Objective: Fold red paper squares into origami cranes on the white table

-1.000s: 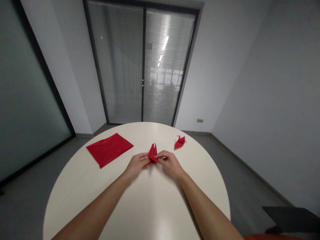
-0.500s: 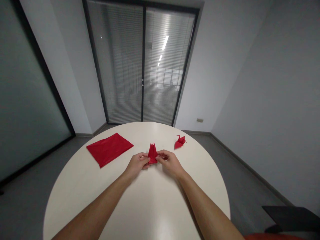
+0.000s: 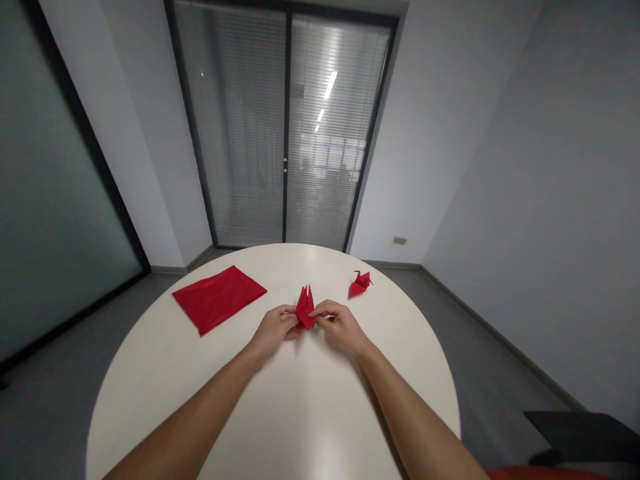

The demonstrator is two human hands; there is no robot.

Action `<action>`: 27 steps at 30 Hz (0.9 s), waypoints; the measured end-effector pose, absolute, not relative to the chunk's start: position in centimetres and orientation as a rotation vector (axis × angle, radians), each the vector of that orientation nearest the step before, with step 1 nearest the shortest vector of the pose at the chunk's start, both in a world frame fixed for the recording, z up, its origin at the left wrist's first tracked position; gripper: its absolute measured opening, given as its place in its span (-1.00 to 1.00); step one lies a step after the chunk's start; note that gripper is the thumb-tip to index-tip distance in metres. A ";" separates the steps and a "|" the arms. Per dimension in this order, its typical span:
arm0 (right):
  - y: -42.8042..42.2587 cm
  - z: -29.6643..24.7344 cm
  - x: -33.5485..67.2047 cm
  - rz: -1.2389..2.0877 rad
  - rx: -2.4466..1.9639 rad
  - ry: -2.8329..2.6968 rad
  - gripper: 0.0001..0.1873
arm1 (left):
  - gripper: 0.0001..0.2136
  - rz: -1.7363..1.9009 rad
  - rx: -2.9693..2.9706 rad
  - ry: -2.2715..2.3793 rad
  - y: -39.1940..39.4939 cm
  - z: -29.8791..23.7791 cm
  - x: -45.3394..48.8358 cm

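Observation:
A piece of folded red paper (image 3: 305, 311) is held just above the middle of the table, its two narrow points aimed away from me. My left hand (image 3: 275, 327) pinches its left edge, thumb on top and fingers partly underneath. On the other side, my right hand (image 3: 339, 325) is closed with thumb and fingertips on the right edge. Some of the paper's lower folds are hidden by my fingers. Beyond my right hand stands a finished red paper crane (image 3: 361, 285). Flat on the left lies a stack of red paper sheets (image 3: 219, 300).
The round white table (image 3: 280, 413) has its curved far edge close to a glass partition with blinds (image 3: 240, 133). A dark chair part (image 3: 585, 433) is at the lower right. A wall socket (image 3: 399, 241) sits low on the back wall.
The folded paper's near end has gone from a flat, wide edge to a pointed shape. My right fingertips have shifted slightly over it; my left hand has barely moved.

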State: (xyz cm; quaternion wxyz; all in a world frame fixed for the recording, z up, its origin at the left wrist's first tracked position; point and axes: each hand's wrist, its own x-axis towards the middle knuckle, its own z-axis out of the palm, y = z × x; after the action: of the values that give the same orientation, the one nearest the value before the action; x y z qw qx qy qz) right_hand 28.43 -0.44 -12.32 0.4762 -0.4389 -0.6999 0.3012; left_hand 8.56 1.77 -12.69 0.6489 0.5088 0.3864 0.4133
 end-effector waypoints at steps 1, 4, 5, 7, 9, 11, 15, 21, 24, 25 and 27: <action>-0.4 -12.4 28.4 0.730 -1.065 -1.712 -0.76 | -0.64 0.934 1.154 0.869 1.7 -12.6 8.5; -0.5 -12.4 28.4 0.721 -1.049 -1.708 -0.78 | -0.62 0.914 1.149 0.855 1.5 -12.3 8.5; -0.5 -12.4 28.4 0.721 -1.046 -1.704 -0.78 | -0.62 0.907 1.148 0.854 1.5 -12.2 8.5; -0.6 -12.3 28.3 0.712 -1.044 -1.698 -0.77 | -0.60 0.902 1.146 0.851 1.5 -12.2 8.5; -0.7 -12.1 28.2 0.694 -1.056 -1.696 -0.77 | -0.59 0.910 1.144 0.850 1.5 -12.2 8.5; -0.8 -12.0 28.1 0.684 -1.093 -1.687 -0.79 | -0.59 0.919 1.138 0.860 1.5 -12.3 8.5; -0.9 -11.8 28.1 0.672 -1.118 -1.715 -0.79 | -0.61 0.924 1.117 0.856 1.6 -12.4 8.5; -0.8 -11.9 28.3 0.633 -1.066 -1.744 -0.79 | -0.61 0.911 1.068 0.779 1.8 -12.8 8.4; -0.8 -12.0 28.3 0.633 -1.067 -1.749 -0.77 | -0.57 0.916 1.064 0.777 1.8 -12.9 8.3; -0.8 -12.0 28.3 0.638 -1.068 -1.753 -0.76 | -0.54 0.919 1.069 0.776 1.7 -12.9 8.3; -0.9 -12.0 28.2 0.650 -1.071 -1.765 -0.75 | -0.49 0.930 1.077 0.772 1.7 -12.9 8.4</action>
State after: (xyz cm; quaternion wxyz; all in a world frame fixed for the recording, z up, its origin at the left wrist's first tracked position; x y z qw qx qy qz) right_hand 28.25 -0.91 -11.98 0.4693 -0.4368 -0.7202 0.2651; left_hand 8.41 1.65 -12.89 0.6900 0.4814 0.3453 0.4159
